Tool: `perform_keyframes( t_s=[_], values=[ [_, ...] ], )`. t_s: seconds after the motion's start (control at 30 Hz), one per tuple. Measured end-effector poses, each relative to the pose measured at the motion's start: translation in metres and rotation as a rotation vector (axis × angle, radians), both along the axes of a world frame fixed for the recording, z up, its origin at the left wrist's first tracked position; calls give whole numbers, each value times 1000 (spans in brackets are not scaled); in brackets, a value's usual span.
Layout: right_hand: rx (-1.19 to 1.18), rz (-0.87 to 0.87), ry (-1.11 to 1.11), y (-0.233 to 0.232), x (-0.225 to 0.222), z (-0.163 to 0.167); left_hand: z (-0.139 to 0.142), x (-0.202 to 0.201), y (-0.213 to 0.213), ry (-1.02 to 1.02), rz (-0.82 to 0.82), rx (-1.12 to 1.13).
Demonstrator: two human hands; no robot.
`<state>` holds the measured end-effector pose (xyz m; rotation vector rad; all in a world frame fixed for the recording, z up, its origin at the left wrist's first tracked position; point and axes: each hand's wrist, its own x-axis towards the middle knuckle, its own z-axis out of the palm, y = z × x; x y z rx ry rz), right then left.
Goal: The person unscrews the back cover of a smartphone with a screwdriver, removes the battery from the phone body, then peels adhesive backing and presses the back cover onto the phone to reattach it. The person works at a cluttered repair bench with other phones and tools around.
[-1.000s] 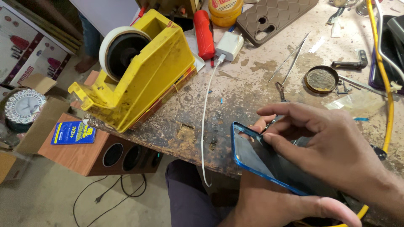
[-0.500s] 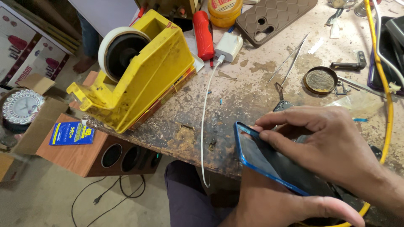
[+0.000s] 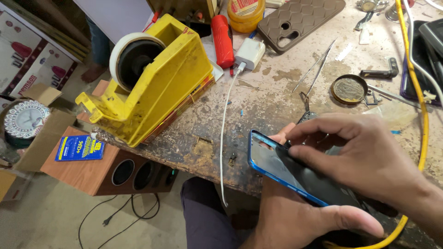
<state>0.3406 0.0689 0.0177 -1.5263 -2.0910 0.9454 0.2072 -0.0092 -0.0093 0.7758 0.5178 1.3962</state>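
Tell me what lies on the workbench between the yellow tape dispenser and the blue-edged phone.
In the head view, a white cable runs from the white charger down across the worn workbench between the yellow tape dispenser and the phone, hanging over the edge.

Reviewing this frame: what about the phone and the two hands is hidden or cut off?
- Head view: the right hand covers the right part of the phone, so that end cannot be seen.
- The left hand lies under the phone; most of its fingers are hidden.
- The yellow cable runs off the bottom edge.
- The white cable's lower end hangs below the table.
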Motion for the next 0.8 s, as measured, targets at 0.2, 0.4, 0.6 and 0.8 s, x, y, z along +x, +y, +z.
perform_keyframes(
  t_s=[0.2,0.4,0.6,0.8],
  values=[
    [-184,0,186,5,-5,-2,-1,-2,-3,-9,-2,5],
    [-4,-33,230,16,12,0,-6,-7,-9,238,91,39],
    [-96,-153,119,15,9,7,-11,-6,-10,114,91,14],
    [-19,54,87,1,-3,-1,-19,-8,-10,474,246,317]
  ],
)
